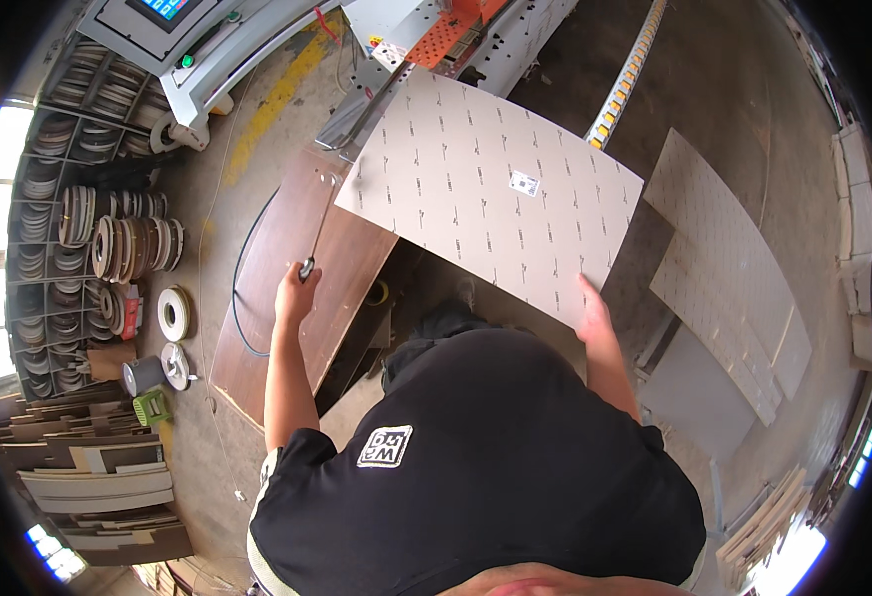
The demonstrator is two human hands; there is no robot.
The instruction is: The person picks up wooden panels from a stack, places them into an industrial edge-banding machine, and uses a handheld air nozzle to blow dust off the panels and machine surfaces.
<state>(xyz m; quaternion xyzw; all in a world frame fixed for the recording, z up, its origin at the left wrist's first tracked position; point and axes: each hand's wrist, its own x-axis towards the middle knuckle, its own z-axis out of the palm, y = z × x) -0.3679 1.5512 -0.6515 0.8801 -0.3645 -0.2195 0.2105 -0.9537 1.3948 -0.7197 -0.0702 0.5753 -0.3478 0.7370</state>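
Observation:
My left hand (pixel 298 291) is closed round the dark grip of a long, thin rod tool (pixel 318 226). Its far end reaches over a brown wooden board (pixel 292 268), close to the left corner of a pale panel. That pale printed panel (pixel 486 189) bears a small white label (pixel 524 184) and lies with its far edge by the machine. At its near right corner, my right hand (pixel 594 312) grips the edge, thumb on top and the other fingers hidden underneath. A thin dark-blue hose (pixel 236 283) loops over the board's left side.
Ahead stands a grey machine with an orange part (pixel 446 45) and a control screen (pixel 163 8). Edge-banding rolls (pixel 133 246) fill a rack at left, above stacked boards (pixel 98 487). More pale panels (pixel 724 268) lie at right, below a roller track (pixel 627 79).

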